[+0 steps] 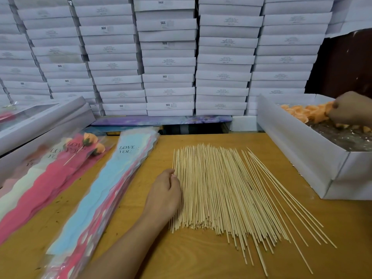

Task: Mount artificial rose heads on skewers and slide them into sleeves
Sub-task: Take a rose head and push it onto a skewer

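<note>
Skewers (pixel 221 190) are lying fanned across the bench (pixel 201 258); left hand (pixel 164 195) is pinching one, while right hand (pixel 351 109), grip unclear, is reaching into the far-right box (pixel 302 150) for rose heads (pixel 306 112).

"LOVE YOU" is printed in dark serif capitals on the blue sleeve (pixel 112 178) and again on the pink sleeve (pixel 46 188) beside it. "SGS" appears on the ends of several stacked white boxes (pixel 167 63); their smaller printed lines are too fine to read.
</note>
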`<action>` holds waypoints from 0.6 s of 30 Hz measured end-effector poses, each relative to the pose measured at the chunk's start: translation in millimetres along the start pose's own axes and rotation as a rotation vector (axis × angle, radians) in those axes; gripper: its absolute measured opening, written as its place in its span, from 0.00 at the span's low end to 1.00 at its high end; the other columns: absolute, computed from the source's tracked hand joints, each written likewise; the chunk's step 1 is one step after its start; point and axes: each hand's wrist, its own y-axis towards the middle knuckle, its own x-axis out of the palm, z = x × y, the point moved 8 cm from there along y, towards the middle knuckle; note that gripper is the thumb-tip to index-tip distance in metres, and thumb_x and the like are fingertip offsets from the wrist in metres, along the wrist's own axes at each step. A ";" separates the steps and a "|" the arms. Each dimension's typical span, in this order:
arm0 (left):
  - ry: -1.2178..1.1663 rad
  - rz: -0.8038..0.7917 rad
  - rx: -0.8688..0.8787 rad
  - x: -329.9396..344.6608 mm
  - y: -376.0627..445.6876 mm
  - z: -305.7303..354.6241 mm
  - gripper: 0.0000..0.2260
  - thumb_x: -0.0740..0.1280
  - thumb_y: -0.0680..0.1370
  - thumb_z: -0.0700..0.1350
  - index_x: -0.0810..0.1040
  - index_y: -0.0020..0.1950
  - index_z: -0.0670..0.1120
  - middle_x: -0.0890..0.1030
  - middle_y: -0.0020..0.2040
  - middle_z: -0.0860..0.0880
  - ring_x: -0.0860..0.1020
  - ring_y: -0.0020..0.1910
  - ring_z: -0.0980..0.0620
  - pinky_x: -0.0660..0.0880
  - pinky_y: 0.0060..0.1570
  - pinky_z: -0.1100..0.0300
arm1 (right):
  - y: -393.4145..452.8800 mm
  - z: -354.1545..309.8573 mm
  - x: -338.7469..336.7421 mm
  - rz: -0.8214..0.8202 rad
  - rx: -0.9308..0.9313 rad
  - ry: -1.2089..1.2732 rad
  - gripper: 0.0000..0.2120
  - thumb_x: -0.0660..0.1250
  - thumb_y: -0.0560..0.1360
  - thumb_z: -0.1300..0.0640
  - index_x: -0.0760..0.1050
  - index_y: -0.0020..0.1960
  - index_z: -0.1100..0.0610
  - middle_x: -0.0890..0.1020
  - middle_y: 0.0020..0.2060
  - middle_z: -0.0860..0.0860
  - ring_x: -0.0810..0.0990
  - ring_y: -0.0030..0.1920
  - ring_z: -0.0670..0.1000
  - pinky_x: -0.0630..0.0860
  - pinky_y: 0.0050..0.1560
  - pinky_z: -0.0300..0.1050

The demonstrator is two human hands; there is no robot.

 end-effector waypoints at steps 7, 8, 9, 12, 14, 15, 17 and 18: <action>-0.044 0.024 0.010 -5.0 -1.0 2.0 0.18 0.57 0.85 0.48 0.70 0.74 0.46 0.77 0.66 0.50 0.74 0.63 0.54 0.69 0.60 0.59 | -71.9 -109.0 -81.6 0.267 -0.396 0.247 0.13 0.60 0.77 0.63 0.80 0.55 0.66 0.77 0.61 0.65 0.75 0.62 0.64 0.69 0.65 0.52; -0.052 0.032 0.016 -6.4 -1.3 3.1 0.18 0.58 0.84 0.48 0.70 0.74 0.46 0.76 0.67 0.50 0.74 0.63 0.54 0.70 0.61 0.58 | -89.3 -124.6 -81.1 0.261 -0.419 0.321 0.14 0.61 0.78 0.63 0.79 0.61 0.63 0.74 0.66 0.61 0.74 0.63 0.60 0.67 0.65 0.49; -0.061 0.040 0.025 -7.6 -2.1 4.7 0.19 0.59 0.84 0.47 0.70 0.74 0.46 0.76 0.68 0.50 0.74 0.65 0.53 0.71 0.64 0.57 | -107.8 -141.2 -76.8 0.236 -0.464 0.378 0.15 0.62 0.79 0.63 0.78 0.64 0.61 0.72 0.68 0.57 0.74 0.60 0.56 0.67 0.62 0.46; -0.096 0.055 0.085 -10.4 -5.3 12.4 0.21 0.65 0.82 0.48 0.70 0.75 0.47 0.75 0.70 0.52 0.72 0.68 0.55 0.70 0.70 0.53 | -167.2 -192.3 -44.7 0.067 -0.653 0.482 0.15 0.62 0.81 0.59 0.76 0.67 0.57 0.71 0.68 0.48 0.71 0.53 0.44 0.64 0.54 0.33; -0.138 0.043 0.117 -9.4 -8.0 17.2 0.24 0.70 0.79 0.50 0.70 0.74 0.50 0.75 0.69 0.55 0.72 0.67 0.58 0.70 0.68 0.58 | -203.9 -218.9 -18.7 -0.063 -0.736 0.511 0.17 0.61 0.81 0.57 0.73 0.69 0.54 0.69 0.68 0.43 0.71 0.53 0.40 0.65 0.52 0.28; -0.158 0.022 0.128 -7.6 -9.2 19.4 0.26 0.72 0.78 0.51 0.70 0.74 0.51 0.75 0.68 0.57 0.72 0.66 0.61 0.70 0.66 0.62 | -219.1 -229.2 -6.0 -0.121 -0.760 0.510 0.18 0.61 0.81 0.55 0.72 0.71 0.51 0.68 0.69 0.40 0.72 0.54 0.39 0.67 0.52 0.29; -0.203 -0.030 0.141 -3.0 -11.4 22.8 0.29 0.75 0.75 0.54 0.70 0.74 0.54 0.76 0.65 0.60 0.73 0.64 0.64 0.69 0.62 0.67 | -244.4 -244.3 15.3 -0.220 -0.788 0.487 0.20 0.61 0.81 0.51 0.68 0.73 0.46 0.64 0.68 0.34 0.73 0.56 0.38 0.70 0.52 0.32; -0.227 -0.052 0.143 -1.0 -11.9 23.8 0.30 0.76 0.73 0.54 0.70 0.73 0.54 0.77 0.63 0.61 0.74 0.64 0.64 0.70 0.62 0.67 | -253.0 -248.6 22.5 -0.257 -0.794 0.485 0.21 0.60 0.81 0.51 0.67 0.74 0.45 0.63 0.66 0.31 0.73 0.55 0.37 0.71 0.50 0.32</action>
